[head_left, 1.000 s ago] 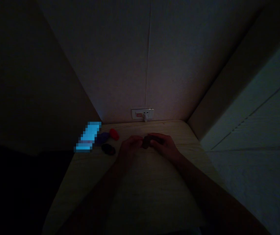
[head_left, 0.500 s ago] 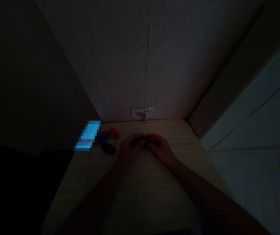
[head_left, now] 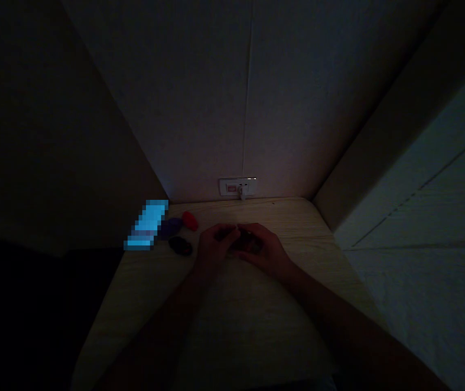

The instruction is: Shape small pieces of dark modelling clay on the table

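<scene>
In the dim light, my left hand (head_left: 212, 244) and my right hand (head_left: 268, 247) meet above the middle of a wooden tabletop (head_left: 256, 326). Both are curled round a small dark object (head_left: 250, 241) whose kind I cannot make out. Fingers and shadow hide much of it. To the left of my left hand lies a black item (head_left: 180, 246) with a small reddish mark. Behind that are a purple item (head_left: 171, 226) and a red, rounded piece (head_left: 190, 220).
A bright blue pixelated rectangle (head_left: 146, 225) covers the tabletop's back left corner. At the back, a wall socket (head_left: 237, 187) with a plug in it sits just above the tabletop. A pale panel (head_left: 419, 190) stands on the right.
My right thumb has shifted down and toward me, so more of the dark object shows between my hands. The things on the left have stayed put.
</scene>
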`<state>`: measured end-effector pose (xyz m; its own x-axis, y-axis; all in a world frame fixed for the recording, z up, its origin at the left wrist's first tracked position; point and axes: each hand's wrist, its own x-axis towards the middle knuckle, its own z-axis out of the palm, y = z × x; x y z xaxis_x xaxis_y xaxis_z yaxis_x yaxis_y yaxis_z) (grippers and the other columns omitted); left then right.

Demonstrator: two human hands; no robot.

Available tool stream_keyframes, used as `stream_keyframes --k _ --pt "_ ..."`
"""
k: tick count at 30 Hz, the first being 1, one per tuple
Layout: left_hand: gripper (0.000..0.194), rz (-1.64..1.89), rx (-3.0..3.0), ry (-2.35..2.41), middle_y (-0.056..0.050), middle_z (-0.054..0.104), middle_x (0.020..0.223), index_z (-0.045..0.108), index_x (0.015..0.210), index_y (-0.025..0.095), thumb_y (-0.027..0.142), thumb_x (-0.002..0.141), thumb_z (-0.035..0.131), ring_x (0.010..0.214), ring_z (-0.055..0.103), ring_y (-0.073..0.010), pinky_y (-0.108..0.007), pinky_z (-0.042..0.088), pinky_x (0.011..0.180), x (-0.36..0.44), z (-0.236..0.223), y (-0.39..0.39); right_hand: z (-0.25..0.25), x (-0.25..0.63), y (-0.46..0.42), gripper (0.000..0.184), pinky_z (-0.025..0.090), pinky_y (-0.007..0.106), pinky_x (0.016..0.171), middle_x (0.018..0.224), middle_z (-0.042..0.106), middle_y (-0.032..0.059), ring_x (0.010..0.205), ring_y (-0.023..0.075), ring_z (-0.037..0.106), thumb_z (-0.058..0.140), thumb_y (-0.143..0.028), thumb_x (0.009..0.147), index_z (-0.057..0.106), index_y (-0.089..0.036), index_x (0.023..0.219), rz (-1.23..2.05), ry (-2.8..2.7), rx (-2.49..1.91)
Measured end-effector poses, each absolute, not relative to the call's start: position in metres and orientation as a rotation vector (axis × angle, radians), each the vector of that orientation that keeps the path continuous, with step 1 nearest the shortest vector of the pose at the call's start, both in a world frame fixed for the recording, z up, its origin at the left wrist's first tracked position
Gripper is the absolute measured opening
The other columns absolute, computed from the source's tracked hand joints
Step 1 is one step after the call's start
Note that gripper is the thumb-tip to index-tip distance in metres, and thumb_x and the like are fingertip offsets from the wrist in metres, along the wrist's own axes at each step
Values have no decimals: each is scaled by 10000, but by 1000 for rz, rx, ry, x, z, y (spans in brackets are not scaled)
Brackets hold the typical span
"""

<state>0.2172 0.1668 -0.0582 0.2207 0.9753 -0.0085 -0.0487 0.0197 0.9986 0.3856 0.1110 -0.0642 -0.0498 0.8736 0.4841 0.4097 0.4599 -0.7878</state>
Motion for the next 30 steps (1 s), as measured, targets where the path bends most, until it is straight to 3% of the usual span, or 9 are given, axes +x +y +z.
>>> stream_keyframes --k 3,7,12,15,18,21,25,30 --pt "259 1057 1303 1020 -66 797 822 770 841 164 389 725 826 780 740 -226 -343 582 760 217 -58 167 -64 388 110 464 576 397 880 1098 761 101 993 254 720 854 -443 809 720 -239 1203 651 -1629 -1166" --pt "215 1046 1394 1008 -46 779 785 769 787 182 396 795 760 775 722 -217 -322 553 745 218 -56 166 -70 384 111 420 565 350 745 891 756 53 805 221 699 913 -447 717 730 -217 1017 780 -1429 -1243" --pt "271 986 1453 936 -66 803 892 784 901 179 410 760 767 848 738 -241 -348 569 793 217 -53 166 -70 383 115 370 442 263 574 683 655 -32 617 144 576 950 -379 642 662 -215 807 933 -1184 -1236" --pt "341 955 1457 912 -83 815 961 782 956 175 353 672 842 901 752 -261 -373 584 844 216 -54 167 -66 386 118 364 462 267 613 675 658 -39 633 142 582 968 -318 589 700 -215 813 996 -1115 -1199" --pt "364 965 1440 933 -96 818 1010 771 1002 171 340 688 844 942 759 -269 -396 583 899 214 -57 168 -66 390 119 474 538 316 738 846 760 9 760 186 673 978 -318 549 765 -225 963 1073 -1106 -1147" --pt "370 979 1418 940 -108 817 1043 758 1042 164 405 763 793 965 763 -274 -413 585 920 212 -61 170 -68 393 121 504 568 360 800 962 799 59 860 226 721 902 -473 659 788 -234 1087 1174 -1050 -1078" --pt "365 967 1420 923 -108 820 1002 765 1022 155 437 790 761 910 767 -274 -409 599 864 211 -63 172 -73 395 126 433 573 352 737 912 810 85 786 215 723 791 -570 779 815 -202 1006 1246 -981 -1069" --pt "276 985 1446 956 -85 813 910 763 982 163 365 797 731 814 753 -245 -378 595 797 215 -61 169 -73 392 123 394 564 311 658 724 772 33 645 178 699 914 -486 660 782 -185 876 1225 -1018 -1155"
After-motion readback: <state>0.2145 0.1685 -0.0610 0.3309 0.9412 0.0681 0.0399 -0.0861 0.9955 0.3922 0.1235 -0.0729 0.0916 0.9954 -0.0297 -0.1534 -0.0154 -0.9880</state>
